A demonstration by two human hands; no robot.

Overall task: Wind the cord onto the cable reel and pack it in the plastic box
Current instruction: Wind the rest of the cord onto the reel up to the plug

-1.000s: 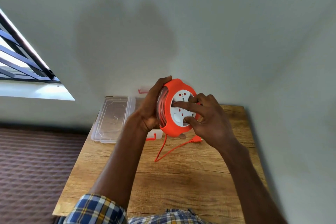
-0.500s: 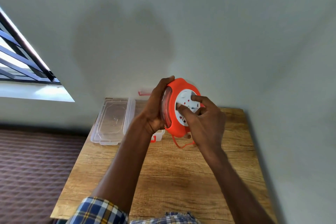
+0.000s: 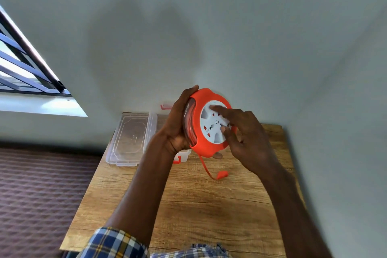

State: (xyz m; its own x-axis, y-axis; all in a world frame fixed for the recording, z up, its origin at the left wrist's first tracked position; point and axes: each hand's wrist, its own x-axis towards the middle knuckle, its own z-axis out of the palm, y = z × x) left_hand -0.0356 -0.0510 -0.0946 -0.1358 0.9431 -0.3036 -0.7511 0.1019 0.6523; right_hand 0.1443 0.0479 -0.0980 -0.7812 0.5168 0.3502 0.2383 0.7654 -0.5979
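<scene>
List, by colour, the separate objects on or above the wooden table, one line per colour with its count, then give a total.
Orange: 1, the round orange plastic cable reel with its orange cord
Clear: 2, the clear plastic box lid and the clear plastic box with red clips, mostly hidden
Total: 3

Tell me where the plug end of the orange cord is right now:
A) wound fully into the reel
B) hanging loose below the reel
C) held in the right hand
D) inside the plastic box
B: the plug dangles on a short loop of cord below the reel, over the table, held by neither hand.
</scene>
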